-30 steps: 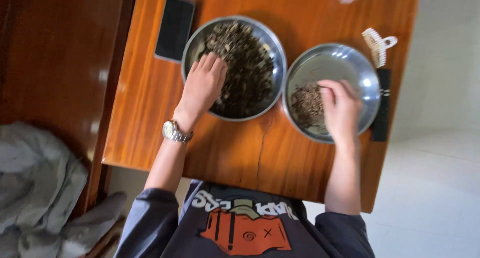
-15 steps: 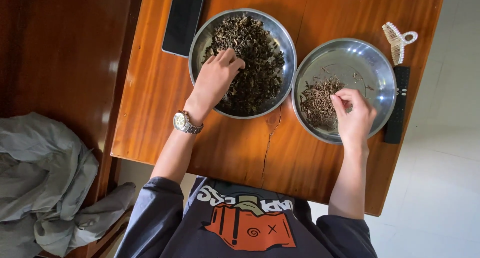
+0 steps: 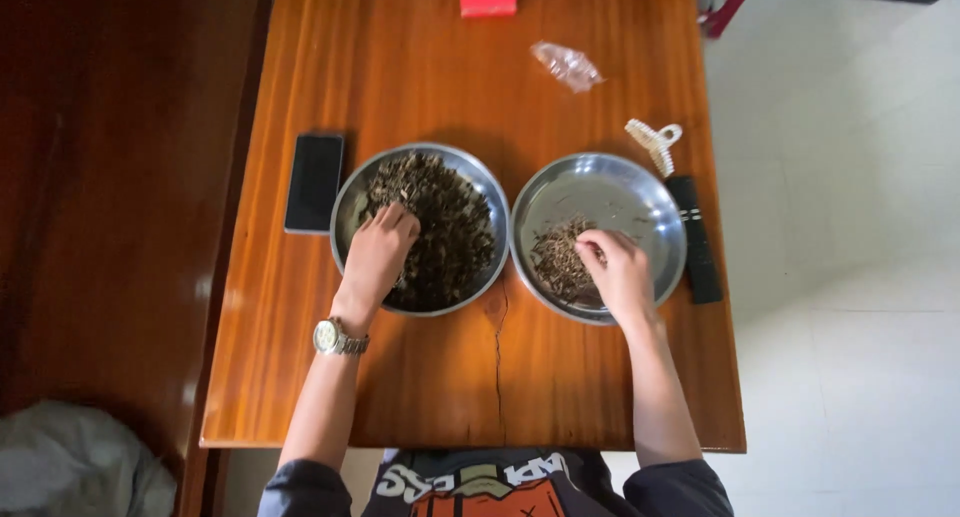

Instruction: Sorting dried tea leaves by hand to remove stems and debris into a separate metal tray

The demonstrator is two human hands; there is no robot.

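Fingers of the left hand curl loosely into a heap of dark dried leaves filling one round metal bowl; whether they grip anything cannot be told. Pinched narrowly together, the right hand touches a smaller pile of brown bits in a second metal bowl. Two bowls sit side by side on one wooden table. One wristwatch, one black phone, one black remote, one cream hair claw, one crumpled plastic wrapper.
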